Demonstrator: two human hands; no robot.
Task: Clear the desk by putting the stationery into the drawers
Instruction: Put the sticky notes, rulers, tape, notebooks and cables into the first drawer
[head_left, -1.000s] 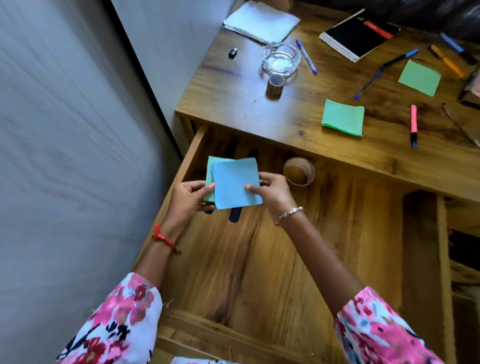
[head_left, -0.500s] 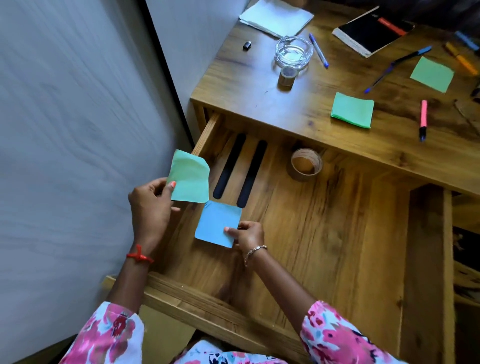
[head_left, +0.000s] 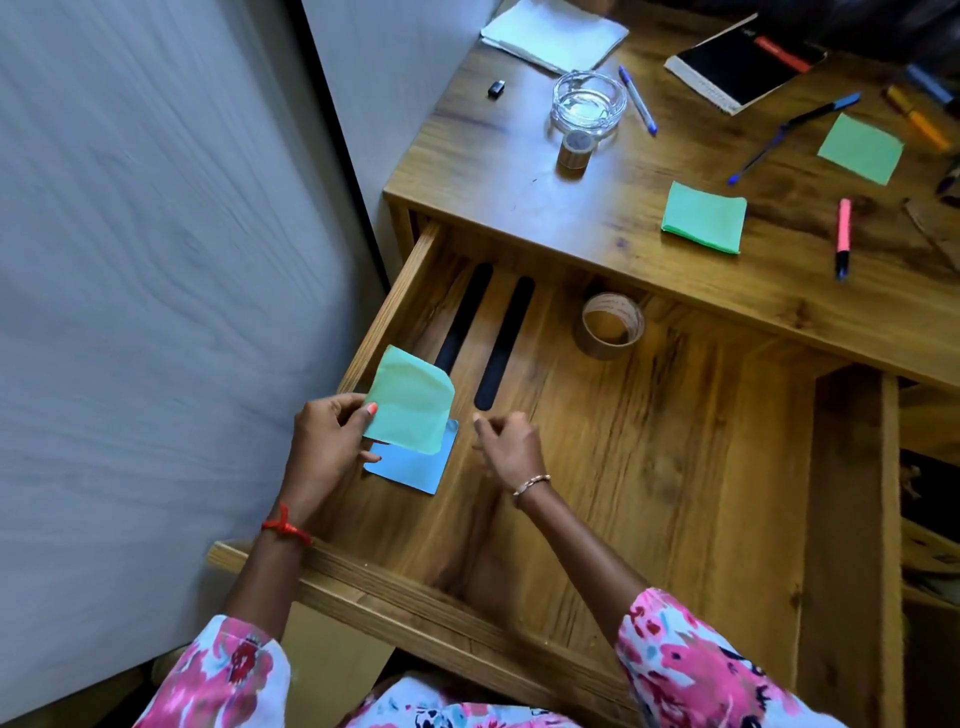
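Note:
The wooden drawer (head_left: 675, 467) is pulled out below the desk (head_left: 597, 218). My left hand (head_left: 327, 441) pinches a green sticky note (head_left: 410, 402) above the drawer's left side. Under it a blue sticky note (head_left: 415, 467) lies flat on the drawer floor. My right hand (head_left: 511, 449) hovers just right of the blue note, fingers loosely curled, holding nothing. Two black strips (head_left: 504, 343) and a roll of brown tape (head_left: 613, 325) lie further back in the drawer.
On the desk lie a green note pad (head_left: 704, 215), a single green note (head_left: 860, 148), a pink highlighter (head_left: 842, 236), blue pens (head_left: 638, 98), a black notebook (head_left: 737, 62), white paper (head_left: 553, 31), a glass ashtray (head_left: 587, 104) and a small roll (head_left: 574, 148). A grey wall stands left.
My right hand has let go of the blue note, which now lies in the drawer, and has lifted to its right. My left hand brought the green note over the blue one.

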